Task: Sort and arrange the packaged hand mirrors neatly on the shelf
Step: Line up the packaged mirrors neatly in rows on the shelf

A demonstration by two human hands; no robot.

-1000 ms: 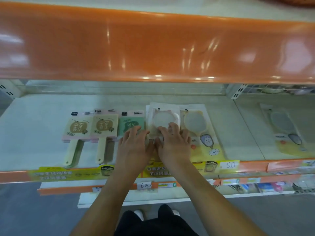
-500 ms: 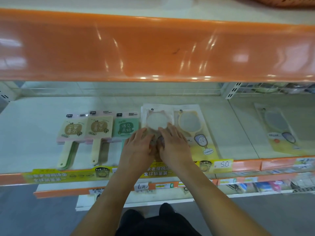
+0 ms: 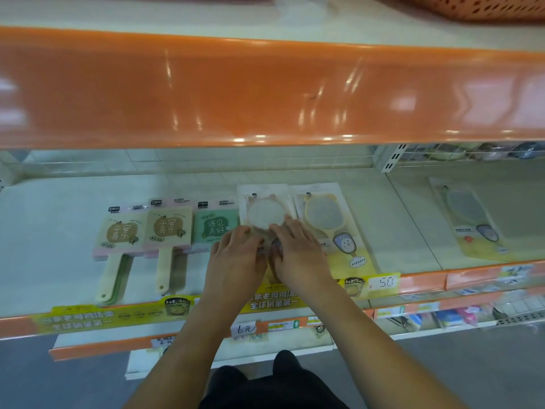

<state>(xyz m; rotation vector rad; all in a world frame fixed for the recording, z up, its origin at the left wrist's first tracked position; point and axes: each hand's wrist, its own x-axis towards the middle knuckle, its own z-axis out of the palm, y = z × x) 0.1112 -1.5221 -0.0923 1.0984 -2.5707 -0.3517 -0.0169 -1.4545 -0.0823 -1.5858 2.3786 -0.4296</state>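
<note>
A row of packaged hand mirrors lies flat on the pale shelf (image 3: 53, 237). From the left come two beige square mirrors (image 3: 119, 234) (image 3: 168, 228), then a green one (image 3: 215, 227). A round mirror in a white pack (image 3: 265, 208) follows, then a yellow-framed one in a clear pack (image 3: 323, 216). My left hand (image 3: 236, 261) and my right hand (image 3: 298, 252) rest side by side on the lower part of the white pack, fingers pressing on it. Its handle end is hidden under my hands.
Another yellow packaged mirror (image 3: 472, 219) lies in the shelf bay to the right, past a divider line. An orange upper shelf front (image 3: 265, 93) overhangs the bay. Price labels run along the shelf's orange front edge (image 3: 413, 283). A lower shelf holds small goods (image 3: 454, 318).
Both hands have slid the white pack slightly away from me and closed together over its lower part. The other mirrors lie as before.
</note>
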